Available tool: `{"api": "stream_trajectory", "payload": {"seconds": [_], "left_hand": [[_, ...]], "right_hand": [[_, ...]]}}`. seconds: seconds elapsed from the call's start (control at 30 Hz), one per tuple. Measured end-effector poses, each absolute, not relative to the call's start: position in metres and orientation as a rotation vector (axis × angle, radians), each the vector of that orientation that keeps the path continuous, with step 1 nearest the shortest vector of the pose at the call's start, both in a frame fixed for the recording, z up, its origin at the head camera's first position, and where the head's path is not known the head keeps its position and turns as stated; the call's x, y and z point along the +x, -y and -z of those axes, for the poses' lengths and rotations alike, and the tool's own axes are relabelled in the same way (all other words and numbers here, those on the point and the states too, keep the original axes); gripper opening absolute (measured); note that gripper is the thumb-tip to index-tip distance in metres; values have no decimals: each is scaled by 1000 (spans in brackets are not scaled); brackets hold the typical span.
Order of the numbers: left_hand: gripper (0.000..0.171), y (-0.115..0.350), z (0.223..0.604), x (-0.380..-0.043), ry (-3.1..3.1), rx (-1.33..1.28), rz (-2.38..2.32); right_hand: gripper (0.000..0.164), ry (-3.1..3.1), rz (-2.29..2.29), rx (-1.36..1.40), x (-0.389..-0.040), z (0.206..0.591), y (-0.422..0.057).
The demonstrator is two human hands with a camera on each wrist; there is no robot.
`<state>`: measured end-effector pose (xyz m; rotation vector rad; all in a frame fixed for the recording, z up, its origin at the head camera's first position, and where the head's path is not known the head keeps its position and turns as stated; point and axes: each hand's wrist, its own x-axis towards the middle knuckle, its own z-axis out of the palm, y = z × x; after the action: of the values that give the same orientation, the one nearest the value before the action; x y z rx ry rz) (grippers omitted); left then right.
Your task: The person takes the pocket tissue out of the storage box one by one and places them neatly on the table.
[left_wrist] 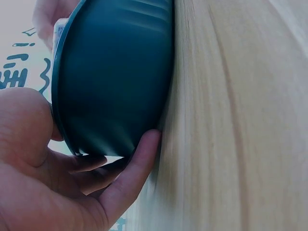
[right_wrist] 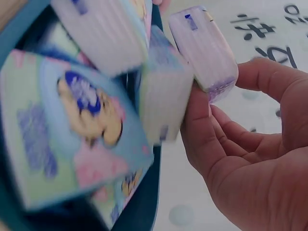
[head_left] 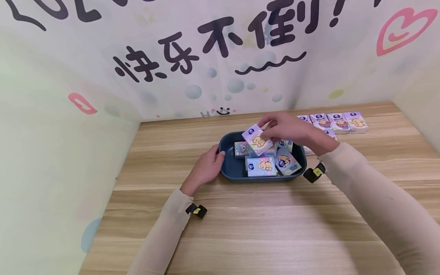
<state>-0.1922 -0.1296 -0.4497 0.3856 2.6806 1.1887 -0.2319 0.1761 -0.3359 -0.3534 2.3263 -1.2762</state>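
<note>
A dark blue plastic bin (head_left: 227,168) with rounded corners stands on the table, holding several small tissue packs with cartoon prints, such as a light blue pack (head_left: 262,166) near its front wall. My left hand (head_left: 205,165) grips the bin's left end, thumb at the rim and fingers against the outer wall, as the left wrist view shows. Above the bin, my right hand (head_left: 290,129) pinches a lilac tissue pack (head_left: 256,139) between thumb and fingers, tilted. In the right wrist view, the held pack (right_wrist: 202,50) is beside the other packs.
Several tissue packs (head_left: 338,122) stand in a row on the wooden table (head_left: 240,221) at the back right, with more in front partly hidden by my right forearm. A printed cloth (head_left: 192,103) with black lettering hangs behind the table.
</note>
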Motion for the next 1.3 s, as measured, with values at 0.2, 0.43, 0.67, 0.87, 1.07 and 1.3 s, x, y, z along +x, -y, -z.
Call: {"api": "stream_trajectory", "payload": {"seconds": [0.2,0.43,0.67,0.87,1.07,1.3], "left_hand": [[62,131,452,-192,-2650,366,-1208],[59,128,442,-186,-2646,370,-1216],[60,130,446,-188,-2652,382,-1216],[59,127,443,-187,-2659,366,-1205],[54,122,430,-179,-2673,329,-1190],[57,125,436,-183,-2669,367,-1196]], "right_hand": [[55,-2294,1369,-273,-230,337,-208],[56,-2310,1421,-203,-228,342,-251],[58,-2335,1430,-124,-223,351,-296],[63,-2337,1444,-12,-218,363,-340],[40,-2255,1538,131,-214,378,-383],[45,-2122,1695,221,-210,392,-419]]}}
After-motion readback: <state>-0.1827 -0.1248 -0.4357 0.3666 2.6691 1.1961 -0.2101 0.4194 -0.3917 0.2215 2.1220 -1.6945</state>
